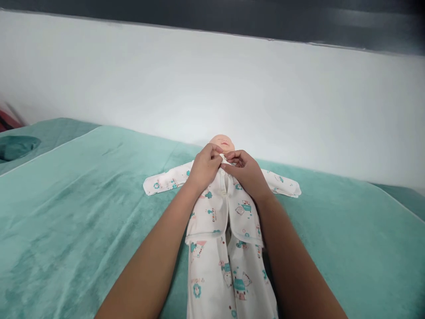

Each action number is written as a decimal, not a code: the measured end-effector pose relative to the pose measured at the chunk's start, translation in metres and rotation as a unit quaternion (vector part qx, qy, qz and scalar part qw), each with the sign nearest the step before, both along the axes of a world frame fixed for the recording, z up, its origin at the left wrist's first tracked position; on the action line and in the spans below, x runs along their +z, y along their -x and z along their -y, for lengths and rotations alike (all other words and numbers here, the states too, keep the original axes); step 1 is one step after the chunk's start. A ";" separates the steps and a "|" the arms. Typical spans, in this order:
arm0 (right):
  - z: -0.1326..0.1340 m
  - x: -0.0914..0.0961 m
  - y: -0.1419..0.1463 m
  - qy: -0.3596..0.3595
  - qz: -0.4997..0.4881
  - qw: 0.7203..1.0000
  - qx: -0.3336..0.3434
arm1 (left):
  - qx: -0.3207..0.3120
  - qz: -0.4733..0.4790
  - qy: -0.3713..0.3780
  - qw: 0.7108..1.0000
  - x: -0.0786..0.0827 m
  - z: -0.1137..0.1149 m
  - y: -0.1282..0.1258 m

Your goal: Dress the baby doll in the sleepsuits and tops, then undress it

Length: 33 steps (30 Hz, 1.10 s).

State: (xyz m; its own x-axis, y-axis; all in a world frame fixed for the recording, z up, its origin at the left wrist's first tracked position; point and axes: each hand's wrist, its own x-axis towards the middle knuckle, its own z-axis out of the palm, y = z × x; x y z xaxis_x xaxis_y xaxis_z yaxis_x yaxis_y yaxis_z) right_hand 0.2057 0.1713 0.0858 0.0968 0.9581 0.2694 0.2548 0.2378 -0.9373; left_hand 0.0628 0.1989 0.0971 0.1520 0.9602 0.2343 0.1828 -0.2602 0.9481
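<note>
A baby doll (223, 141) lies on its back, its head toward the wall. It wears a white baby shirt (212, 208) printed with teal animals, the long sleeves spread out to both sides. Matching trousers (212, 279) cover the legs below the hem. At the neck, my left hand (209, 165) pinches the collar edge from the left. My right hand (244, 168) has its fingers closed on the collar from the right, just below the doll's chin. The shirt front parts in a gap below my hands. My fingers partly hide the collar.
A teal plush blanket (99, 212) with wrinkles on the left lies under the doll. Behind it stands a white wall (166, 88) with a dark band (212, 17) along the top. A darker green rounded thing (18, 147) sits at the far left.
</note>
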 end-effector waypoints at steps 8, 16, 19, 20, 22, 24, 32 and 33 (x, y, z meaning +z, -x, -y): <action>-0.002 -0.001 0.002 0.005 0.003 1.000 0.001 | 0.037 -0.017 0.003 0.999 -0.002 0.002 -0.001; -0.002 0.001 0.003 0.002 0.006 1.000 0.003 | 0.082 -0.022 0.020 0.996 0.002 0.004 -0.003; -0.002 0.001 0.003 0.009 0.012 1.000 -0.001 | 0.060 0.030 0.047 0.997 0.002 0.003 -0.002; -0.002 0.001 0.002 0.009 0.013 1.000 -0.002 | 0.049 0.055 0.059 0.996 0.002 0.003 -0.001; -0.002 0.000 0.001 0.008 0.007 1.000 0.002 | 0.032 0.094 0.079 0.992 0.001 0.002 -0.001; -0.002 -0.001 0.000 0.005 -0.015 1.000 0.005 | 0.033 0.098 0.080 0.991 0.000 0.001 -0.001; 0.000 0.003 0.002 -0.012 -0.049 0.996 -0.067 | 0.072 -0.011 0.016 0.997 0.000 0.017 0.004; 0.002 0.007 0.002 -0.008 -0.014 0.997 -0.079 | 0.066 -0.017 0.016 0.998 0.001 0.020 0.006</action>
State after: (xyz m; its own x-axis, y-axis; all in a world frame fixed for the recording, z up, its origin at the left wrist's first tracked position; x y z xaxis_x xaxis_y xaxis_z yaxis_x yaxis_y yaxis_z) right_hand 0.2034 0.1692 0.0925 0.2546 0.9254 0.2806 0.2649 0.2123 -0.9406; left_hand 0.0572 0.1789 0.0979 0.0314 0.9794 0.1995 0.2457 -0.2011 0.9483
